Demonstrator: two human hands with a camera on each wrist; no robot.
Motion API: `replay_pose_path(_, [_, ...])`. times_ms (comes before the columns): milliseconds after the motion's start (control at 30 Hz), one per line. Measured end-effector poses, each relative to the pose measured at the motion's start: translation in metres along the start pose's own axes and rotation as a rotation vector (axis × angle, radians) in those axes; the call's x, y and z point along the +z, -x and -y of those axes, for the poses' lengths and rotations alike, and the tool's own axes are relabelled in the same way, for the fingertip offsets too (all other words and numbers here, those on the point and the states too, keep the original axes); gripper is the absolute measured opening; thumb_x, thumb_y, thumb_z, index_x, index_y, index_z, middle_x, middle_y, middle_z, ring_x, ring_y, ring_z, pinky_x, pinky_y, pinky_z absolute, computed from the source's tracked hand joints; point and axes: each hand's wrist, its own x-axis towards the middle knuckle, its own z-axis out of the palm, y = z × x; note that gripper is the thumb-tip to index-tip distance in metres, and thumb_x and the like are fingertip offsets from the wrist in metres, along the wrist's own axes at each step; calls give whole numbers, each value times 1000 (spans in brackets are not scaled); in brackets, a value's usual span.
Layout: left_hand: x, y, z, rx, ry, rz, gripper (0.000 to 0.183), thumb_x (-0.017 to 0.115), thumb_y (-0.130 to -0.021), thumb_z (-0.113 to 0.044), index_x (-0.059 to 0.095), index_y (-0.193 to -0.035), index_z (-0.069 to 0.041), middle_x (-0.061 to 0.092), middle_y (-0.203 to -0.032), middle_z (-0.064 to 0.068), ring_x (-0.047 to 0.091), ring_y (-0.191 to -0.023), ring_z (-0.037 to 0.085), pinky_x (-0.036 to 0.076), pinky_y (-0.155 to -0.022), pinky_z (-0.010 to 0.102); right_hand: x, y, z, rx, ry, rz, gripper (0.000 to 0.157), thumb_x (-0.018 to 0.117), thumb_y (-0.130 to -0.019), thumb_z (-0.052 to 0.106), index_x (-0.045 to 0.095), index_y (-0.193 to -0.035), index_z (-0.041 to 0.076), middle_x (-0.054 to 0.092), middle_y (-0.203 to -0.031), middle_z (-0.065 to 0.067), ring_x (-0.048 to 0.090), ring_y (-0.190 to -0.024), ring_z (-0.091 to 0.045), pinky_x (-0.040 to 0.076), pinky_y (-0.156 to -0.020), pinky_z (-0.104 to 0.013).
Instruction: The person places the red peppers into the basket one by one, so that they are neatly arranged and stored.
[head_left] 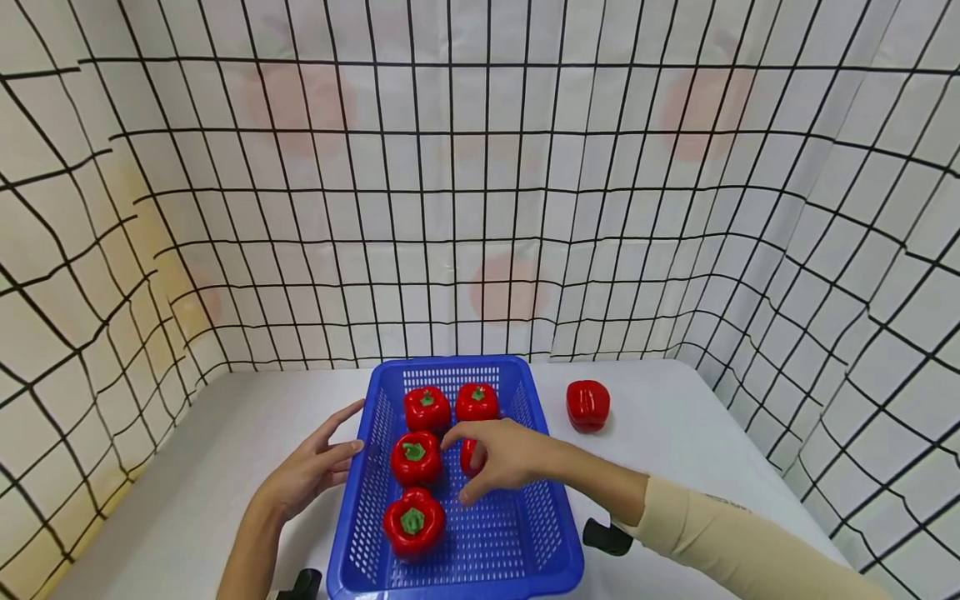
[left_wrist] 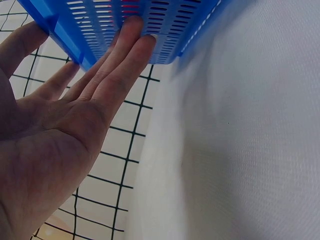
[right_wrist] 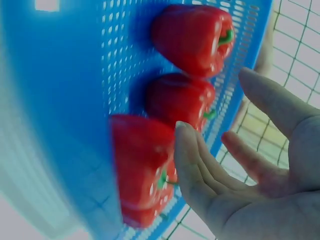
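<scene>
A blue plastic basket [head_left: 480,542] holds several red bell peppers with green stems. My right hand [head_left: 513,454] is over the basket, thumb and fingers spread above a bell pepper [head_left: 468,457] that it partly covers. In the right wrist view the fingers of this hand [right_wrist: 240,200] are apart, fingertips close to a bell pepper [right_wrist: 142,160], with nothing held. On the basket's left side, my left hand [head_left: 307,475] rests its extended fingers at the rim. The left wrist view has those fingers [left_wrist: 120,65] nearly straight against the slotted wall.
Another red bell pepper [head_left: 588,406] lies on the white table [head_left: 660,442], right of the basket. Black wire grid panels [head_left: 487,192] stand behind and along both sides, with white sheeting behind them.
</scene>
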Motion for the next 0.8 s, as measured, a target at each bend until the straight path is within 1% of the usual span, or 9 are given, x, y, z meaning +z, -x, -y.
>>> replay_pose_path(100, [0,0,1,-7,1,-3,78,60,-102,-27,13,-164,-31,47,-150,30,69,-115,38,58,-94,45,-8,6,-11,-13,-35,-62,62,89,-76,22,61,-132,23,69,-101,-6,64,-89,-15,63,-74,-35])
replay_pose_path(200, [0,1,0,-11,-3,-8,78,60,-102,-28,12,-164,-32,46,-151,30,69,-115,38,58,-94,45,-15,12,-20,-9,-63,-119,61,88,-77,23,61,-132,22,69,-101,-4,66,-90,-16,64,-76,-38])
replay_pose_path(267, [-1,2,0,-12,-5,-10,79,60,-102,-28,12,-164,-32,46,-151,30,69,-115,38,58,-94,46,-19,16,-24,-9,-68,-153,61,88,-78,25,61,-132,20,69,-100,-3,67,-90,-17,64,-77,-38])
replay_pose_path(367, [-1,2,-1,-9,-3,-10,79,60,-102,-28,12,-164,-31,46,-151,30,69,-115,38,58,-94,46,-27,21,-29,-3,-62,-189,58,86,-80,28,61,-132,21,69,-98,-1,68,-90,-18,64,-75,-37])
replay_pose_path(467, [-1,2,-1,-9,-4,-10,78,60,-102,-28,12,-164,-31,47,-150,30,70,-115,38,58,-94,46,-35,25,-37,4,-43,-218,57,84,-82,33,62,-133,21,69,-99,-3,68,-91,-19,64,-74,-37])
replay_pose_path(600, [-1,2,-2,-2,-8,-6,77,59,-102,-27,12,-164,-31,48,-149,30,70,-114,38,58,-94,46,-47,27,-51,52,-14,-272,60,81,-84,42,60,-136,22,70,-102,-5,68,-90,-19,63,-71,-35])
replay_pose_path(733, [-1,1,-1,0,-9,-3,77,59,-102,-28,13,-164,-31,49,-149,30,70,-114,38,58,-94,46,-59,26,-68,109,-40,-327,64,77,-87,47,56,-140,20,70,-104,-9,68,-85,-19,62,-68,-35])
replay_pose_path(800, [0,1,0,-3,-8,-5,77,59,-102,-28,13,-164,-31,49,-149,30,70,-114,38,58,-94,46,-64,24,-76,133,-31,-359,66,75,-87,51,55,-142,20,71,-105,-10,68,-86,-20,62,-69,-36])
